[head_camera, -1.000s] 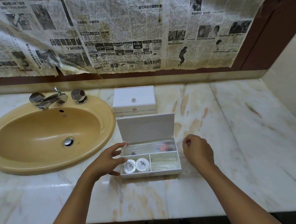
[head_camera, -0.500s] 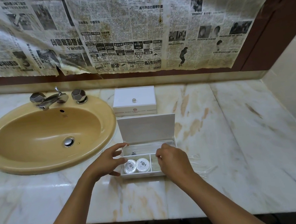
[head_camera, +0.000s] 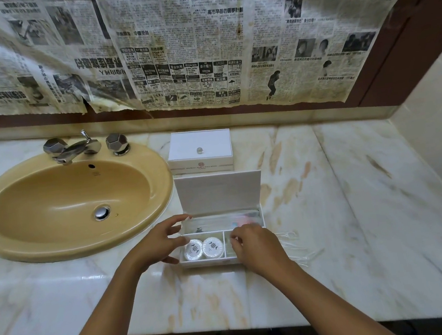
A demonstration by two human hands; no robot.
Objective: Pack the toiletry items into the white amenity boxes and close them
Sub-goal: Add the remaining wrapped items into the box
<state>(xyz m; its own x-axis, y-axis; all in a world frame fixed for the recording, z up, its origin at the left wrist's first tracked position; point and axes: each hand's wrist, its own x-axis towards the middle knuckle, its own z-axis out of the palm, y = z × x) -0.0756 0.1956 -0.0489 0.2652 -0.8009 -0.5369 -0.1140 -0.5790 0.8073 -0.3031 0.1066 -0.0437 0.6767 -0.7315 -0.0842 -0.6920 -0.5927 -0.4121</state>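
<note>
Packing goes on in the open box [head_camera: 210, 262] near the counter's [head_camera: 355, 207] front edge, its lid [head_camera: 218, 192] standing upright at the far side, out of the way. The left hand [head_camera: 154, 246], fingers loosely spread, steadies the box's left wall so it cannot slide. The right hand [head_camera: 255, 245] curls over the near-right compartment; whether it holds anything I cannot tell. Two round soaps [head_camera: 203, 248] fill the near-left compartment. A closed box [head_camera: 200, 151] waits beyond.
</note>
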